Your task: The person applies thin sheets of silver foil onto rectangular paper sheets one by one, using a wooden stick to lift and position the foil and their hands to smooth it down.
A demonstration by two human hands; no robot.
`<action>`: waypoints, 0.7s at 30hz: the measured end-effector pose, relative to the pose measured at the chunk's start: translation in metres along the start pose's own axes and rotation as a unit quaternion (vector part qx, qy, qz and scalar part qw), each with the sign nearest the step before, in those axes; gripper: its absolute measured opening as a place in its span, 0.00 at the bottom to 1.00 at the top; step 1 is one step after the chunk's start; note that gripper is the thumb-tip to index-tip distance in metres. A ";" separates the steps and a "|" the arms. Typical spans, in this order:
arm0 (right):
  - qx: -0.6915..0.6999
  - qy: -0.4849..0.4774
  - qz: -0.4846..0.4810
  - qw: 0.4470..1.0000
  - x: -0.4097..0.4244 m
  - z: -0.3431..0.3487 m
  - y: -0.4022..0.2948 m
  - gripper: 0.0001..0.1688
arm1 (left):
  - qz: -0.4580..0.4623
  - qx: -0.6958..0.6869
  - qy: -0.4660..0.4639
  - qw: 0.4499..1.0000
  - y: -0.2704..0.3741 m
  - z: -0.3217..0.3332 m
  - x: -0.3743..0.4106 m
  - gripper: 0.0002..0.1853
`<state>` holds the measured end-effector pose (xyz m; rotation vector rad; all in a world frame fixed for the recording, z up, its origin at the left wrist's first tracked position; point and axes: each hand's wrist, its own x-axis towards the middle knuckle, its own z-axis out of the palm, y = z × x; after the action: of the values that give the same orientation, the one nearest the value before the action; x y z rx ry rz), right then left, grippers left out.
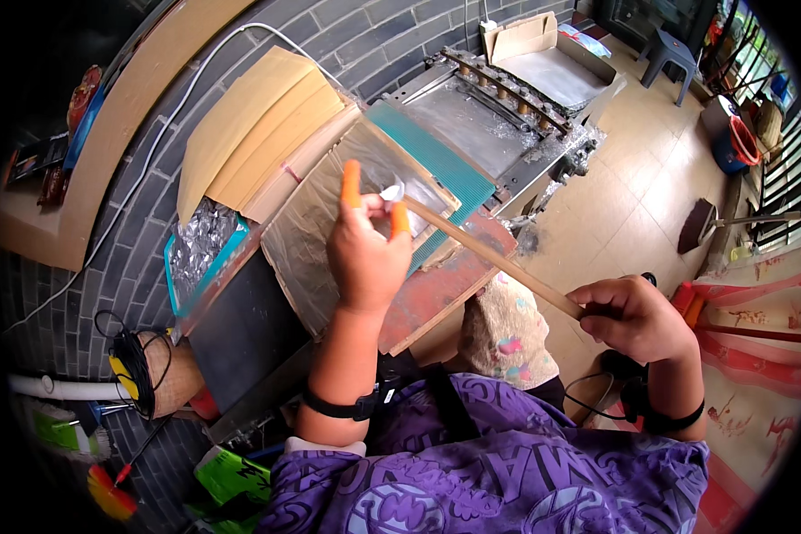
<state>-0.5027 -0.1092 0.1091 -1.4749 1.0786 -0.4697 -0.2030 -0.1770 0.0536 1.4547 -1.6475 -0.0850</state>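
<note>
My left hand (372,257) has orange finger cots on its raised index finger and its thumb. A small white piece (393,193), perhaps paper or film, is at its fingertips, touching or very near the far end of a wooden stick (490,255). Whether the piece is fixed to the stick I cannot tell. My right hand (631,317) grips the near end of the stick, which slants up and left between both hands. Below my left hand lies a board covered in clear plastic film (314,213). Under that board's right side is a ribbed teal mat (434,150).
Tan cardboard sheets (260,133) lean left, above a teal-edged tray of crumpled silvery film (203,247). A metal machine with a bolted bar (500,87) stands beyond the mat. A worn red board (440,287) juts toward me. A grey stool (669,60) stands on the tiled floor.
</note>
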 end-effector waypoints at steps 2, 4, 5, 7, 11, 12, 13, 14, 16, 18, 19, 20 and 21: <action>0.004 -0.003 0.003 1.000 0.003 0.001 0.000 0.13 | 0.031 -0.012 -0.018 0.999 -0.001 -0.002 -0.002 0.38; 0.013 -0.006 0.010 1.000 0.004 0.002 -0.001 0.14 | 0.077 -0.027 -0.019 0.996 -0.001 -0.004 -0.004 0.40; 0.017 -0.008 0.013 1.000 0.004 0.002 -0.002 0.14 | 0.100 -0.033 -0.019 0.994 -0.002 -0.005 -0.006 0.41; 0.007 -0.011 0.018 1.000 0.006 0.001 -0.001 0.15 | 0.077 -0.022 0.005 0.997 -0.002 -0.012 -0.010 0.39; 0.033 -0.012 0.030 0.999 0.010 0.003 -0.007 0.16 | 0.030 0.014 0.022 0.999 -0.009 -0.027 -0.016 0.35; 0.030 -0.009 0.029 0.999 0.011 0.003 -0.008 0.16 | 0.024 0.025 0.021 0.999 -0.011 -0.030 -0.017 0.35; 0.027 -0.006 0.027 0.999 0.012 0.004 -0.007 0.16 | 0.017 0.036 0.019 0.999 -0.011 -0.032 -0.019 0.35; 0.025 -0.002 0.026 0.999 0.013 0.004 -0.007 0.16 | 0.021 0.041 0.012 0.999 -0.012 -0.032 -0.020 0.35; 0.007 -0.001 0.025 1.000 0.011 0.002 -0.007 0.16 | 0.027 0.053 -0.001 0.998 -0.016 -0.033 -0.025 0.36; -0.010 0.002 0.021 1.000 0.008 -0.002 -0.005 0.17 | 0.034 0.045 -0.026 0.998 -0.015 -0.032 -0.028 0.37; -0.018 0.004 0.018 1.000 0.004 -0.004 -0.003 0.17 | 0.038 0.040 -0.038 0.998 -0.014 -0.030 -0.029 0.38; -0.026 0.006 0.016 1.000 0.002 -0.006 -0.002 0.17 | 0.041 0.035 -0.051 0.997 -0.014 -0.029 -0.030 0.39; -0.023 0.001 0.024 0.999 -0.001 -0.008 -0.003 0.17 | 0.043 0.032 -0.063 0.997 -0.013 -0.027 -0.030 0.39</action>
<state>-0.5083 -0.1135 0.1139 -1.4849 1.1296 -0.4147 -0.1786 -0.1430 0.0450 1.4500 -1.8268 -0.0777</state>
